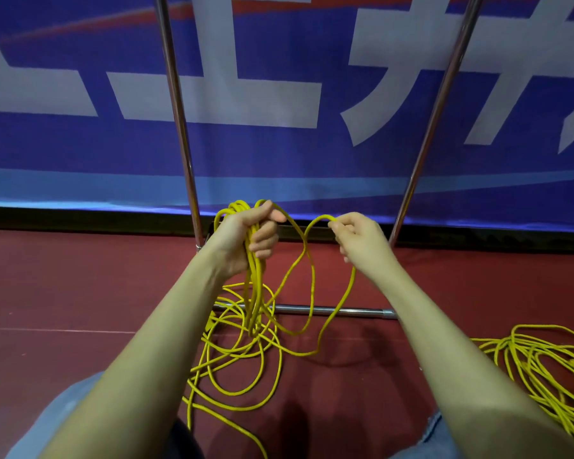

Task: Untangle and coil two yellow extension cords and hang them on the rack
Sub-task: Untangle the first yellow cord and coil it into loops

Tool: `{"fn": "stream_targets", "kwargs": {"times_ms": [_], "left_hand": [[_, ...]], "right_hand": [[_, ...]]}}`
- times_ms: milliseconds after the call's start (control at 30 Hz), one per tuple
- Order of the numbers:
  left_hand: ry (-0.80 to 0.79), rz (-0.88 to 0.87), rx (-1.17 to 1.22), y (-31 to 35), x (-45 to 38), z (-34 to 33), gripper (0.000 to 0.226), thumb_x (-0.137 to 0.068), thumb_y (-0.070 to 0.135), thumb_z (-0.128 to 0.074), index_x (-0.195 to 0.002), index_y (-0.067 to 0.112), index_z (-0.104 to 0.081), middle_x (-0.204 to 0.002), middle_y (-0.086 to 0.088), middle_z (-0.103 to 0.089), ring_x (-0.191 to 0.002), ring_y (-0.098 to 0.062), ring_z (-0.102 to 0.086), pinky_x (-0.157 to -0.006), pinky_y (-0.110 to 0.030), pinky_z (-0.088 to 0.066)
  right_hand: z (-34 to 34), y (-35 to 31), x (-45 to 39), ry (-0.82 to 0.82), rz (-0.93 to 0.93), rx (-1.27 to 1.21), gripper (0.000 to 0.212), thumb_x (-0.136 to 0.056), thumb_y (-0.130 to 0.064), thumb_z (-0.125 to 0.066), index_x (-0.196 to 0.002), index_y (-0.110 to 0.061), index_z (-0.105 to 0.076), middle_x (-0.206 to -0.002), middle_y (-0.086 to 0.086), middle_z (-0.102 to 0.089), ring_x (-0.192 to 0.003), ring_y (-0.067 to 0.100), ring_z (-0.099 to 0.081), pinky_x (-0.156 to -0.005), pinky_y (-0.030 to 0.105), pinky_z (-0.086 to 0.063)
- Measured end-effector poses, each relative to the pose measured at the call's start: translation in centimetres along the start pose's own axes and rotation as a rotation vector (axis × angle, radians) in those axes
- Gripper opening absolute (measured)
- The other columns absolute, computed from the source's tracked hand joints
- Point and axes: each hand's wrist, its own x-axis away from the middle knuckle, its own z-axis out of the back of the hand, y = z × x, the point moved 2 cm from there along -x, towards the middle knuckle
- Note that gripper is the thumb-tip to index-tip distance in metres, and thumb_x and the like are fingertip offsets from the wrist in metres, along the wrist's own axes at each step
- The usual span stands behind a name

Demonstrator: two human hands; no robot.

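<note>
**Coiling of first cord under way**

Rack point(179, 127) stands at frame centre on the floor point(63, 293). Second cord point(544, 362) lies loose, lower right. First cord point(232, 356) trails below centre. Left hand point(246, 236) grips gathered loops; right hand point(362, 240) pinches the next loop. Advice: match loop lengths, feed slack without twist.

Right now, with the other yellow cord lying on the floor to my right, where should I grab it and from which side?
Take the second cord where its loops bunch together at the near left of the pile, coming down from above with the right hand. It lies flat on the red floor, loops loosely overlapping, so a top-down grip probably gathers several strands at once.
</note>
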Motion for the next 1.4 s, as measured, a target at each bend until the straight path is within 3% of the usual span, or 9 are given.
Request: {"fn": "stream_targets", "kwargs": {"times_ms": [167,267,333,567,767,933,1100,1267,1400], "left_hand": [[0.068,0.092,-0.099,-1.0,-0.3,-0.1,0.045,-0.101,0.025,-0.032,-0.075,0.003,-0.062,-0.046,-0.003,-0.053,-0.030,-0.006,-0.039,-0.032,-0.014,-0.034],[0.079,0.148,-0.039,-1.8,-0.4,-0.6,0.043,-0.101,0.028,-0.032,-0.097,-0.002,-0.062,-0.081,-0.013,-0.072,-0.067,-0.017,-0.070,-0.061,-0.027,-0.059],[0.064,0.093,0.118,-1.9,-0.7,-0.8,0.041,-0.102,0.027,-0.031,-0.103,-0.001,-0.060,-0.091,-0.016,-0.073,-0.081,-0.023,-0.072,-0.074,-0.032,-0.058],[0.068,-0.102,0.371,-0.4,-0.5,-1.1,0.026,-0.100,0.015,-0.036,-0.083,0.006,-0.053,-0.098,-0.017,-0.072,-0.090,-0.024,-0.071,-0.083,-0.035,-0.055],[0.038,-0.098,0.293,0.2,-0.1,-1.1,0.038,-0.099,0.014,-0.037,-0.073,0.007,-0.065,-0.100,-0.016,-0.072,-0.092,-0.023,-0.071,-0.082,-0.034,-0.056],[0.071,-0.134,0.123,0.9,0.0,-0.6,0.027,-0.100,0.014,-0.035,-0.082,0.009,-0.055,-0.097,-0.010,-0.073,-0.092,-0.019,-0.071,-0.079,-0.033,-0.057],[0.102,-0.198,0.119,1.2,-0.3,-0.3,0.022,-0.099,0.014,-0.038,-0.086,0.010,-0.055,-0.092,-0.005,-0.074,-0.091,-0.017,-0.070,-0.088,-0.035,-0.053],[0.113,-0.297,0.408,0.8,-0.5,-1.4,0.016,-0.099,0.009,-0.038,-0.089,0.014,-0.049,-0.057,-0.002,-0.053,-0.040,-0.009,-0.046,-0.064,-0.025,-0.058],[0.124,-0.276,0.512,0.9,-0.5,-1.1,0.017,-0.099,0.011,-0.036,-0.091,0.012,-0.050,-0.052,-0.002,-0.048,-0.033,-0.005,-0.035,-0.041,-0.016,-0.043]], "right_hand": [[0.2,-2.0,1.3,-0.023,0.042,-0.430,0.023,-0.101,-0.009,-0.038,-0.089,-0.016,-0.055,-0.060,0.000,-0.038,-0.043,0.007,-0.030,-0.040,0.018,-0.025],[0.0,-2.9,1.8,-0.162,0.119,-0.414,0.024,-0.101,-0.008,-0.039,-0.089,-0.016,-0.058,-0.060,0.003,-0.038,-0.041,0.005,-0.031,-0.040,0.017,-0.025],[-0.5,-2.9,2.1,-0.285,0.120,-0.359,0.024,-0.100,-0.007,-0.039,-0.088,-0.017,-0.057,-0.060,0.003,-0.040,-0.039,0.004,-0.033,-0.039,0.016,-0.027],[-2.8,-1.7,2.5,-0.463,0.024,-0.196,0.010,-0.097,-0.017,-0.050,-0.091,-0.019,-0.059,-0.066,0.008,-0.050,-0.047,0.009,-0.043,-0.046,0.018,-0.036],[-4.0,-1.7,3.0,-0.576,0.026,-0.227,0.012,-0.094,-0.012,-0.055,-0.106,-0.011,-0.059,-0.067,-0.018,-0.054,-0.060,-0.007,-0.047,-0.061,0.008,-0.036],[-3.3,-2.3,2.7,-0.545,0.082,-0.248,0.005,-0.091,-0.010,-0.059,-0.088,-0.014,-0.057,-0.081,0.002,-0.060,-0.074,0.004,-0.055,-0.072,0.012,-0.043],[-2.3,-2.6,2.7,-0.574,-0.094,-0.370,0.014,-0.094,-0.014,-0.053,-0.081,-0.010,-0.056,-0.062,0.002,-0.063,-0.054,0.014,-0.065,-0.055,0.026,-0.051],[-3.3,-1.7,3.0,-0.556,-0.184,-0.380,0.021,-0.092,-0.022,-0.057,-0.076,-0.010,-0.058,-0.062,0.004,-0.065,-0.052,0.016,-0.065,-0.058,0.030,-0.048],[-3.6,-1.7,3.1,-0.477,-0.135,-0.332,0.020,-0.088,-0.020,-0.064,-0.071,-0.010,-0.063,-0.064,0.010,-0.063,-0.054,0.018,-0.061,-0.055,0.027,-0.050]]}}
